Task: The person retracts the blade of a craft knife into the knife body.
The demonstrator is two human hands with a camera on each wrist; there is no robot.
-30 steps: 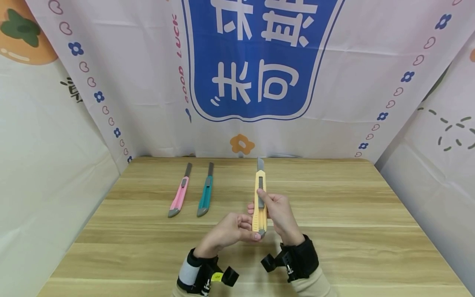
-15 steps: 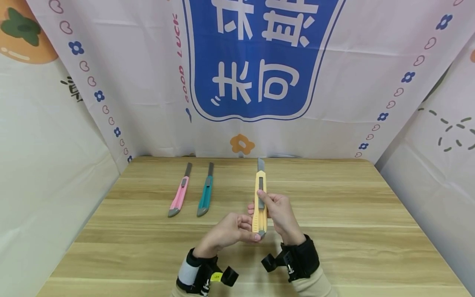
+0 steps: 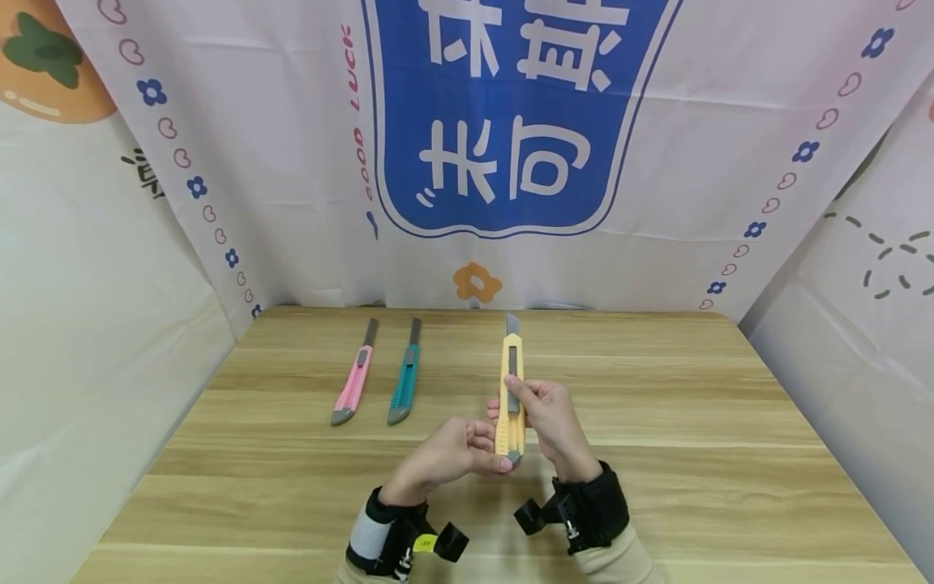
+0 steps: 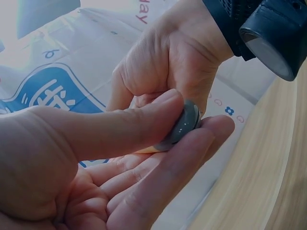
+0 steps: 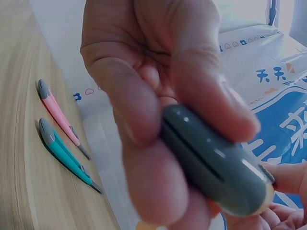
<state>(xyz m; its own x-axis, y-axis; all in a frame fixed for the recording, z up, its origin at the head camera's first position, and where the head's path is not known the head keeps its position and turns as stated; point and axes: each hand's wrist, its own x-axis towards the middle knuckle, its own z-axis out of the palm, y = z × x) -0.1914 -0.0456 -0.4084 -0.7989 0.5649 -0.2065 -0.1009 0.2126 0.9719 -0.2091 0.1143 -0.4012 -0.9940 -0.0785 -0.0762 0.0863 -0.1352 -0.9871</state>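
Observation:
A yellow utility knife (image 3: 502, 426) is held upright above the table, its grey blade (image 3: 512, 325) extended at the top. My right hand (image 3: 552, 422) grips the body from the right, with the thumb on the dark slider (image 3: 513, 401). From the left, my left hand (image 3: 447, 456) pinches the grey end cap (image 5: 216, 158) between thumb and fingers. In the left wrist view, that cap shows between the thumb and fingertips, while most of the body is hidden behind them. A pink utility knife (image 3: 353, 383) and a teal utility knife (image 3: 404, 385) lie to the left, blades out.
The wooden table (image 3: 693, 454) runs back to a printed cloth (image 3: 314, 203) hanging behind it. Cloth also hangs on the left and right sides. A strapped-on camera (image 3: 452, 543) sits at the left wrist and another camera (image 3: 529, 517) at the right.
The slider under my right thumb has slid slightly toward the end cap, and the yellow knife's blade sticks out a little less. Both hands otherwise hold their places.

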